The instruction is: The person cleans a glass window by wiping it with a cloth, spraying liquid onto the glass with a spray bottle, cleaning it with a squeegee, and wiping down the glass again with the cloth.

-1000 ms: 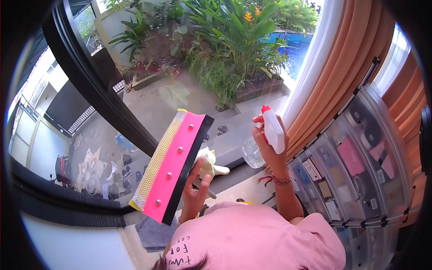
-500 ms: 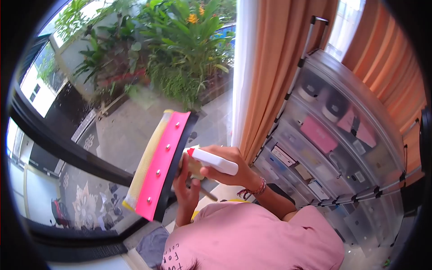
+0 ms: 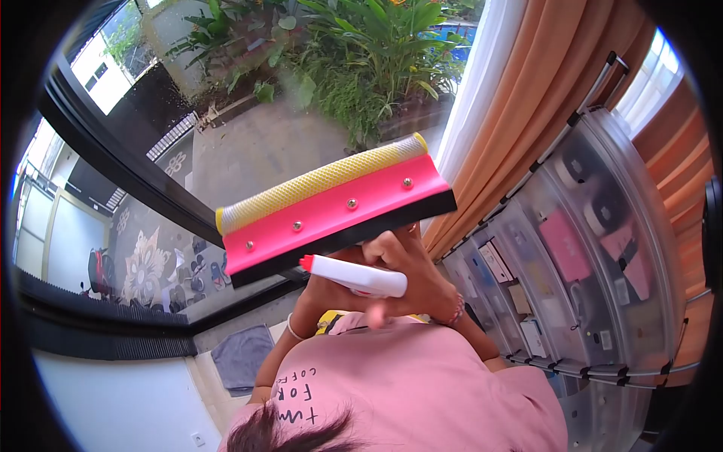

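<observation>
Evidently held: spray bottle point(image 3: 360, 276) (contents hidden).

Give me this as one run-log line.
right hand: holding spray bottle | left hand: mostly hidden, grip unclear | squeegee: black blade toward hands, yellow mesh opposite

Two hands show, one left hand point(image 3: 322, 291) and one right hand point(image 3: 422, 279), with one squeegee point(image 3: 324, 213) and one spray bottle point(image 3: 361, 277). Four metal rivets point(image 3: 352, 203) run between the left and right ends of the squeegee's plate, and one white band point(image 3: 292, 325) circles the left wrist. Beyond are one grey mat point(image 3: 245, 359), one drawer unit point(image 3: 595, 290) and several shoes point(image 3: 197, 267), too small to count.
</observation>
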`<move>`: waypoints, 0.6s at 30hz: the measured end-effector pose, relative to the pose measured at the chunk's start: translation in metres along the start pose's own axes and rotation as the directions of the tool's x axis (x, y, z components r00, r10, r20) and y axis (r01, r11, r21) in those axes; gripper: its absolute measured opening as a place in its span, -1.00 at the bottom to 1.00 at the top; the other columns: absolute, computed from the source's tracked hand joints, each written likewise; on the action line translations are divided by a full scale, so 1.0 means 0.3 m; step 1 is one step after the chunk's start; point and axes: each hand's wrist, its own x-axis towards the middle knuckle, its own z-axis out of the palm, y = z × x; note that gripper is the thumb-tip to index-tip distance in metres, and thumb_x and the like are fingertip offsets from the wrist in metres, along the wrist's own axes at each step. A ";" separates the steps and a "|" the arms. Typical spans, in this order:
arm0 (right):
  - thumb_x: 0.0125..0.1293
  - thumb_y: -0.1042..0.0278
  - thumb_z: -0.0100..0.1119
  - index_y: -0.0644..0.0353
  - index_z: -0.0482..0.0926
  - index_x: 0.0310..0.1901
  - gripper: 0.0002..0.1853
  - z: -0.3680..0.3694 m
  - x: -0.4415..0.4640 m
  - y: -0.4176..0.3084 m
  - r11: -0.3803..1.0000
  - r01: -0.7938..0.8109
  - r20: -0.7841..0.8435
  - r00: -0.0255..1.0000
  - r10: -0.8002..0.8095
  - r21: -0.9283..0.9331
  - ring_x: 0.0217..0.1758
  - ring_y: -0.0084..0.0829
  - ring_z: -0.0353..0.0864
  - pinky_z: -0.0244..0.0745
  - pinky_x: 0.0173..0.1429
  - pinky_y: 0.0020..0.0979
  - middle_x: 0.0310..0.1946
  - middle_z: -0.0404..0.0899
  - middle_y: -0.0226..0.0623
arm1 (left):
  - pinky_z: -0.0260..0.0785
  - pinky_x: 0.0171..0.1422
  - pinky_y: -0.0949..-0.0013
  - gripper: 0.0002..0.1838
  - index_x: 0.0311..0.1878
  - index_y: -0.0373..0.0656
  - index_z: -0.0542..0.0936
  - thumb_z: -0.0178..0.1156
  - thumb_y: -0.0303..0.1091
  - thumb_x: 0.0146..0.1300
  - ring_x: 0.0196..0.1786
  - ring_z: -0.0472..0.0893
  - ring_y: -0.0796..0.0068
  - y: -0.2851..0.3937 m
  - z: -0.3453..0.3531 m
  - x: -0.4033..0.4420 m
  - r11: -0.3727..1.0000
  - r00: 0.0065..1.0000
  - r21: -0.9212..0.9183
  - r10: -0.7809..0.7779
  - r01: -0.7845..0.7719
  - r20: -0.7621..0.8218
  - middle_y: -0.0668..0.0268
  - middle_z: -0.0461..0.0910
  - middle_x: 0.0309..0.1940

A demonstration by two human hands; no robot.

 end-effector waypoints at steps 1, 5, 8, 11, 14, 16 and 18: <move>-0.03 -0.54 0.13 0.17 0.31 -0.17 -0.20 -0.028 -0.008 0.011 0.995 0.022 0.075 0.997 -0.029 0.096 -0.13 -0.18 0.31 0.15 0.07 -0.20 -0.25 0.30 -0.26 | 0.42 -0.15 0.48 -0.50 -0.21 -0.30 0.55 0.56 -0.33 -0.23 -0.25 0.57 0.52 -0.001 -0.009 -0.005 1.000 1.000 0.005 -0.003 0.003 -0.006 0.26 0.60 -0.29; 0.21 -0.22 0.17 0.20 0.45 0.06 -0.37 -0.072 -0.056 0.047 0.698 -0.369 -0.040 0.869 0.494 0.613 0.10 -0.27 0.44 0.29 0.19 -0.31 -0.03 0.49 -0.09 | 0.49 -0.11 0.41 -0.51 -0.22 -0.33 0.54 0.53 -0.34 -0.23 -0.23 0.65 0.37 0.017 -0.039 -0.018 0.994 0.994 -0.097 -0.051 0.042 -0.097 0.13 0.65 -0.26; 0.24 0.18 0.24 0.25 0.44 0.08 -0.56 0.000 -0.065 0.160 0.820 -0.338 0.121 0.940 0.319 0.462 0.18 -0.29 0.41 0.29 0.20 -0.31 -0.01 0.48 -0.06 | 0.51 -0.09 0.30 -0.45 -0.27 -0.37 0.53 0.53 -0.23 -0.30 -0.18 0.62 0.25 0.070 -0.061 0.003 0.997 0.994 -0.057 0.040 -0.046 -0.098 0.02 0.58 -0.22; 0.13 0.50 0.23 0.28 0.29 0.22 -0.41 0.093 -0.065 0.186 0.883 -0.176 0.142 0.982 0.126 0.435 0.27 -0.24 0.34 0.28 0.21 -0.25 0.15 0.37 0.00 | 0.49 -0.09 0.35 -0.44 -0.27 -0.34 0.54 0.54 -0.18 -0.30 -0.18 0.61 0.32 0.004 -0.104 -0.064 0.997 0.995 0.078 0.018 -0.010 -0.094 0.10 0.58 -0.22; 0.01 0.62 0.22 0.25 0.26 0.11 -0.43 0.128 -0.022 0.180 0.912 -0.278 -0.078 0.946 0.314 0.300 0.05 -0.20 0.42 0.32 0.09 -0.30 -0.03 0.39 -0.03 | 0.45 -0.03 0.35 -0.41 -0.20 -0.33 0.53 0.53 -0.18 -0.28 -0.13 0.58 0.36 0.012 -0.070 -0.087 0.998 0.978 0.052 -0.030 0.042 -0.207 0.16 0.56 -0.19; -0.02 0.58 0.29 0.23 0.26 -0.12 -0.54 0.143 -0.041 0.184 0.990 -0.142 -0.533 0.836 0.129 0.016 -0.20 -0.27 0.40 0.31 -0.10 -0.36 -0.28 0.35 -0.11 | 0.43 -0.01 0.36 -0.39 -0.17 -0.33 0.52 0.53 -0.18 -0.28 -0.12 0.56 0.37 0.026 -0.057 -0.076 0.989 0.948 -0.054 -0.148 0.138 -0.282 0.17 0.55 -0.18; 0.07 0.54 0.26 0.27 0.36 -0.23 -0.72 0.139 -0.121 0.207 0.983 -0.055 -0.494 0.859 0.137 0.178 -0.29 -0.34 0.44 0.33 -0.18 -0.34 -0.32 0.44 -0.16 | 0.39 0.00 0.37 -0.46 -0.32 -0.23 0.59 0.57 -0.09 -0.33 -0.14 0.53 0.39 0.027 -0.060 -0.048 0.995 0.935 -0.053 -0.095 0.081 -0.342 0.24 0.55 -0.23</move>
